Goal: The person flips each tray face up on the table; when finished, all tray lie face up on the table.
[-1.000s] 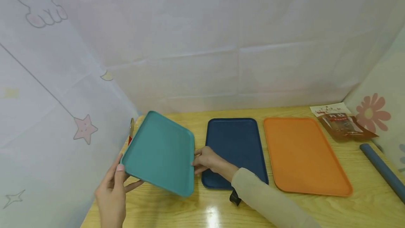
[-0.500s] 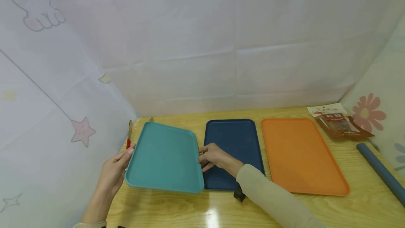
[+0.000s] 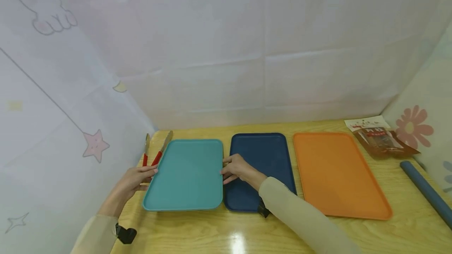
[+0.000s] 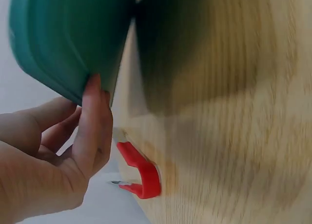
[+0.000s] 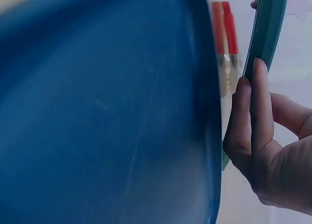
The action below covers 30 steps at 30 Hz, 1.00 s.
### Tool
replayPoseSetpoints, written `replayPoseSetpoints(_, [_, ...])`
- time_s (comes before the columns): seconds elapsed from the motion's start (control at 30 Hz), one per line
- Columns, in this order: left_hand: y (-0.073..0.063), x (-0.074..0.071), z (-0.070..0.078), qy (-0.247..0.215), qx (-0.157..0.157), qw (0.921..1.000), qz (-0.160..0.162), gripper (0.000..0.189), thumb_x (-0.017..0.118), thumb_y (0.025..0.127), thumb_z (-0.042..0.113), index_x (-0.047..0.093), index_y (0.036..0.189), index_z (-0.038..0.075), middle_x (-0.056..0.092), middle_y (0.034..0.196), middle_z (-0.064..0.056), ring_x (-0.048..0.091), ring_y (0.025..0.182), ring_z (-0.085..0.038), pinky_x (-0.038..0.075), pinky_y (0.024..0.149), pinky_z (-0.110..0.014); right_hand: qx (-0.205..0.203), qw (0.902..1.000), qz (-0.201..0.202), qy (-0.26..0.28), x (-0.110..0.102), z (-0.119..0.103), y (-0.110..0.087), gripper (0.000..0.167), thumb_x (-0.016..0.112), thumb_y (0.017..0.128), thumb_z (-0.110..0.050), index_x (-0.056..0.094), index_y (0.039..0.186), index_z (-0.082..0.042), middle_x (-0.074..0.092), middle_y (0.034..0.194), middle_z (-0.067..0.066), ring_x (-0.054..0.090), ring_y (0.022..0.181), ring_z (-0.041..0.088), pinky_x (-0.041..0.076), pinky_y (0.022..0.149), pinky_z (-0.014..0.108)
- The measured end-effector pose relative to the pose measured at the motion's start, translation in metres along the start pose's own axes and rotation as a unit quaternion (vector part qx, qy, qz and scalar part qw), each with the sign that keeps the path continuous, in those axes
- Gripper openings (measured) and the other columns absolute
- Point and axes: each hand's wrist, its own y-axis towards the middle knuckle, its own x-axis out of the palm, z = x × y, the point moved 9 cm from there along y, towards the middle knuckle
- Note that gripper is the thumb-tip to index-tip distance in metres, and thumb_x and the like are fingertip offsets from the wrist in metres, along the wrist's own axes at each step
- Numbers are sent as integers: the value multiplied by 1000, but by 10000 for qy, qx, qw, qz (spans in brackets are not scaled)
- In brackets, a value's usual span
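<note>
A teal tray (image 3: 188, 175) is held by both hands a little above the table, to the left of a dark blue tray (image 3: 259, 152). My left hand (image 3: 132, 183) pinches its left edge; the left wrist view shows fingers under the rim of the teal tray (image 4: 63, 43). Its right edge is gripped by my right hand (image 3: 238, 169), which hovers over the blue tray's left side. In the right wrist view, fingers of the right hand (image 5: 268, 146) hold the teal rim beside the blue tray (image 5: 107, 107).
Red-handled tongs (image 3: 157, 156) lie left of the teal tray, partly hidden by the left hand. An orange tray (image 3: 340, 173) lies right of the blue one. Farther right are a brown food packet (image 3: 381, 138) and a grey-blue roll (image 3: 427, 189). Fabric walls (image 3: 212, 50) stand behind and left.
The teal tray has come down from a steep tilt to nearly level and turned straight. My left hand has moved up along its left edge. More of the tongs now shows.
</note>
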Motion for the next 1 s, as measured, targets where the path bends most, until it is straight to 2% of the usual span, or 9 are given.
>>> replayPoseSetpoints(0.13, [14, -2, 0, 697, 25, 9974, 192, 50, 58, 98, 18, 46, 138, -8, 68, 98, -12, 66, 82, -21, 57, 71, -38, -110, 9995, 174, -251, 3, -7, 10, 64, 66, 84, 10, 40, 142, 7, 68, 89, 22, 70, 73, 32, 58, 60, 39])
replayPoseSetpoints(0.3, [26, 5, 4, 1314, 389, 9896, 428, 42, 54, 96, 6, 48, 132, -16, 64, 107, -29, 65, 70, -19, 58, 61, -39, -295, 9950, 300, -906, 9, -17, 14, 64, 67, 83, 9, 38, 140, 12, 66, 97, 28, 69, 63, 29, 58, 60, 39])
replayPoseSetpoints(0.43, [36, 9, 5, 1816, 562, 9796, 652, 41, 50, 90, -3, 51, 128, -18, 59, 114, -37, 53, 54, -14, 53, 49, -34, -359, 9865, 451, -1536, 13, -21, 16, 64, 67, 82, 9, 38, 138, 16, 64, 98, 31, 67, 57, 26, 58, 56, 36])
replayPoseSetpoints(0.53, [43, 11, 6, 2472, 643, 9634, 812, 43, 43, 84, -8, 54, 125, -17, 56, 117, -38, 45, 49, -15, 49, 45, -30, -366, 9778, 581, -1977, 14, -21, 17, 48, 67, 82, 9, 51, 125, 19, 66, 78, 25, 67, 54, 27, 56, 52, 33])
replayPoseSetpoints(0.67, [46, 15, 9, 3386, 656, 9318, 1130, 44, 41, 82, -9, 60, 121, -13, 57, 118, -34, 53, 56, -20, 46, 44, -33, -379, 9638, 609, -2569, 18, -22, 20, 5, 65, 83, 9, 65, 87, 12, 63, 60, 18, 66, 52, 28, 55, 49, 32])
replayPoseSetpoints(0.7, [46, 16, 10, 3557, 657, 9248, 1184, 43, 41, 82, -8, 62, 119, -12, 59, 116, -34, 53, 58, -22, 45, 45, -35, -365, 9601, 601, -2707, 19, -23, 21, 6, 64, 83, 8, 65, 78, 8, 63, 58, 17, 67, 52, 28, 55, 49, 32])
replayPoseSetpoints(0.8, [44, 23, 19, 3958, 706, 9075, 1218, 30, 46, 84, -4, 68, 104, -10, 65, 99, -31, 54, 66, -27, 43, 50, -41, -365, 9505, 623, -3021, 20, -26, 21, 17, 63, 85, 6, 63, 69, 2, 63, 59, 16, 66, 52, 28, 55, 49, 32])
replayPoseSetpoints(0.9, [36, 33, 31, 4304, 783, 8897, 1305, 18, 50, 86, 2, 64, 88, -8, 62, 83, -25, 57, 65, -32, 45, 52, -48, -498, 9412, 629, -3283, 20, -29, 17, 26, 62, 87, 5, 59, 62, -2, 64, 58, 15, 66, 51, 25, 51, 47, 28])
replayPoseSetpoints(1.0, [24, 48, 46, 4472, 1071, 8746, 1533, 24, 53, 93, 11, 66, 99, -8, 62, 92, -28, 62, 74, -43, 49, 57, -55, -811, 9248, 519, -3681, 23, -36, 6, 24, 61, 89, -1, 59, 65, -1, 64, 59, 14, 61, 46, 21, 43, 43, 24])
